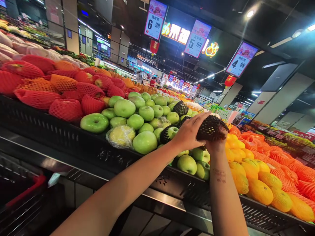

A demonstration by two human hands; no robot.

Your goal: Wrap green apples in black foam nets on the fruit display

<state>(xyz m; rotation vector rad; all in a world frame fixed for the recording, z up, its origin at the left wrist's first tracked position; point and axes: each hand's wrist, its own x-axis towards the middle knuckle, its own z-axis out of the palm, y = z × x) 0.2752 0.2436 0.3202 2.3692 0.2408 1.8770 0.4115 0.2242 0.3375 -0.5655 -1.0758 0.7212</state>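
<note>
Both of my hands are on a fruit in a black foam net (pixel 210 127), above the green apples (pixel 146 113). My left hand (pixel 188 131) grips its left side, fingers along the top and thumb underneath. My right hand (pixel 218 141) is closed around the right end, its fingers partly hidden behind the net. The net covers the fruit, so its kind does not show. Just left of my hands, a green apple (pixel 173 132) sits partly in a similar black net. Another black-netted fruit (pixel 180 108) lies farther back on the pile.
Red-netted fruit (pixel 66 109) is heaped to the left. Oranges (pixel 259 190) and more orange-netted fruit (pixel 283 157) fill the right. A black crate wall (pixel 61 131) runs along the front. A red-edged basket or cart (pixel 27 191) stands lower left. Price signs (pixel 198 38) hang overhead.
</note>
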